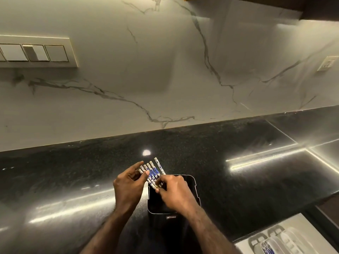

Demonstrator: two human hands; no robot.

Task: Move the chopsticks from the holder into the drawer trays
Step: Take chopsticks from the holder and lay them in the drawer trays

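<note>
**Chopsticks fanned above the holder, both hands on them**

Right now I see the chopsticks (153,172), a small bundle with blue-and-white patterned upper ends, fanned out and tilted toward 11 o'clock over the far left corner of the holder (190,182). Their lower ends drop behind my fingers, so I cannot tell whether they reach into the holder.

My right hand (173,192) comes in from 5 o'clock and lies across the holder's open top, its fingertips closed in a pinch around the lower part of the bundle. My left hand (128,186) sits at 9 o'clock of the chopsticks, fingers curled and thumb pressed against the left side of the fan, steadying the patterned ends.

Below them, the holder is a black, square-mouthed container with rounded corners, standing upright on the dark speckled worktop (238,180); a small label shows on its near face. Its inside is too dark for me to read.

Further out, at 4 o'clock, the open drawer (297,224) shows pale trays (286,239), and one of them holds something blue-and-white patterned, too blurred to make out. At 12 o'clock rises the marble-veined wall (165,70), with a switch panel (34,52) at 10 o'clock and a socket (327,65) at 2 o'clock.
</note>
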